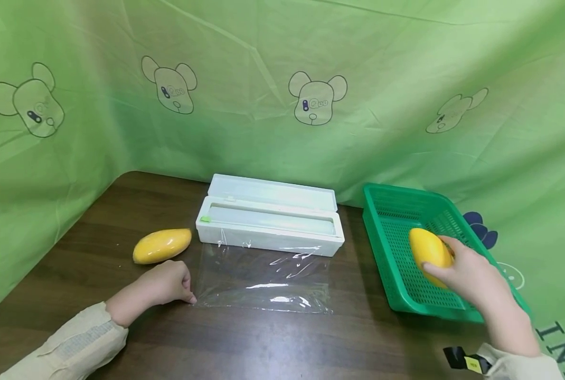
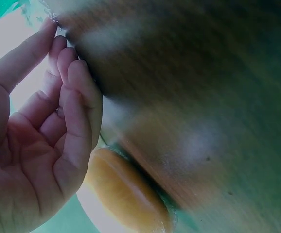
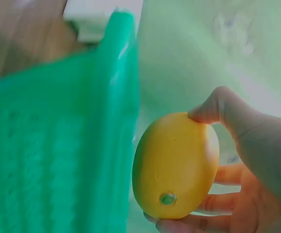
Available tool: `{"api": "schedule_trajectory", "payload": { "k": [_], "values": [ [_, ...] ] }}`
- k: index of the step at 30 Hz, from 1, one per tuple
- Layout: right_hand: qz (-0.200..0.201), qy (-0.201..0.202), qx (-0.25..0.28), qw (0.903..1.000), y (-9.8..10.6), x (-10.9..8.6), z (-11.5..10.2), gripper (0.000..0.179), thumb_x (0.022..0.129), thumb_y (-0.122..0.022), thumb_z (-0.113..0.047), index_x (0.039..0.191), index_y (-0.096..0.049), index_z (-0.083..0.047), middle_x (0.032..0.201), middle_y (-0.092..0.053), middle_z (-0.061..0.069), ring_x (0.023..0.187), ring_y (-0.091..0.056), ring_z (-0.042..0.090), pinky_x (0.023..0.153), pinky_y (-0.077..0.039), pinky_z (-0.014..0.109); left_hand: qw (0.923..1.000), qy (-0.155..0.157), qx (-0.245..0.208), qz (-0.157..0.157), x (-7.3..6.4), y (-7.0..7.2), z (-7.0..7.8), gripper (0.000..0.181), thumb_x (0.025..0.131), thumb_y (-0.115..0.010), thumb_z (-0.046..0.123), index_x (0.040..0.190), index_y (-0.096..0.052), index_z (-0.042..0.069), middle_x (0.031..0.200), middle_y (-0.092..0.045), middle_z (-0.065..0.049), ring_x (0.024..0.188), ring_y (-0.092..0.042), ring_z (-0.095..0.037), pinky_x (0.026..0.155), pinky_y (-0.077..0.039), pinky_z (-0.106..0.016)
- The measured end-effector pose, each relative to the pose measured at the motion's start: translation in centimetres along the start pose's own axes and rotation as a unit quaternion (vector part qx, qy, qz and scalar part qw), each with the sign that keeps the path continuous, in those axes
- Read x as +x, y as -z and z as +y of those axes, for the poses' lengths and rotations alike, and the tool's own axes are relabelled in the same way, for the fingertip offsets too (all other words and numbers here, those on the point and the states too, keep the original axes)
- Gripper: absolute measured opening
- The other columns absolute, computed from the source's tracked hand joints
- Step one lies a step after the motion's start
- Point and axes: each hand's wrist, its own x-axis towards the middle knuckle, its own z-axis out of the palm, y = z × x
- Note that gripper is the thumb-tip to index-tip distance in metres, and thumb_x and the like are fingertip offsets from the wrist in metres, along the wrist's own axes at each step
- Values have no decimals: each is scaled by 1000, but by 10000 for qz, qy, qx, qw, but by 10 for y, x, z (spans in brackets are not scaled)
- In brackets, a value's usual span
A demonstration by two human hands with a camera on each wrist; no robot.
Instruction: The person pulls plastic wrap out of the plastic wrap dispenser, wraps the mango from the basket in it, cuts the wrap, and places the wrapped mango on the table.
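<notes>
A yellow mango [image 1: 429,254] is gripped between the thumb and fingers of my right hand [image 1: 472,274], above the green basket [image 1: 379,248]. In the right wrist view the mango [image 3: 177,165] shows a small green spot at one end. My left hand [image 1: 166,282] pinches the near left corner of a clear sheet of plastic wrap [image 1: 263,274] at the table. The sheet comes out of the front of a white wrap dispenser [image 1: 270,240], whose lid stands up at the back. Another mango [image 1: 162,246], glossy as if covered in film, lies just beyond my left hand.
The dark wooden table [image 1: 282,348] carries everything. A green curtain [image 1: 244,137] with printed bear heads hangs behind and at both sides, close to the dispenser and basket. A black strap with a yellow label [image 1: 472,364] hangs by the right sleeve.
</notes>
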Motion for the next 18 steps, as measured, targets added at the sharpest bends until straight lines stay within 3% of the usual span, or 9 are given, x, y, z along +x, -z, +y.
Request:
{"api": "schedule_trajectory", "payload": {
  "k": [8,13,18],
  "values": [
    [147,625,33,9979,-13,-2,-72,83,88,-76,-39,149,-41,5,119,-60,26,82,-55,29,57,-43,37,9999,-133,34,88,0,0,-1,35,74,-91,17,58,-60,14,55,-51,6,53,-46,-10,53,-40,-28],
    [217,1158,162,9929,-29,-1,-110,77,84,-79,-34,146,-49,0,117,-65,19,81,-56,25,59,-44,35,9998,-145,47,109,1,-1,0,36,73,-92,17,57,-59,14,54,-49,7,52,-44,-10,52,-39,-27],
    [234,1886,296,9813,-48,5,-137,72,79,-81,-31,141,-55,-3,110,-68,9,75,-55,17,59,-45,34,9998,-86,69,158,0,-2,1,36,72,-92,17,58,-59,13,54,-50,7,52,-45,-10,52,-39,-27]
  ]
}}
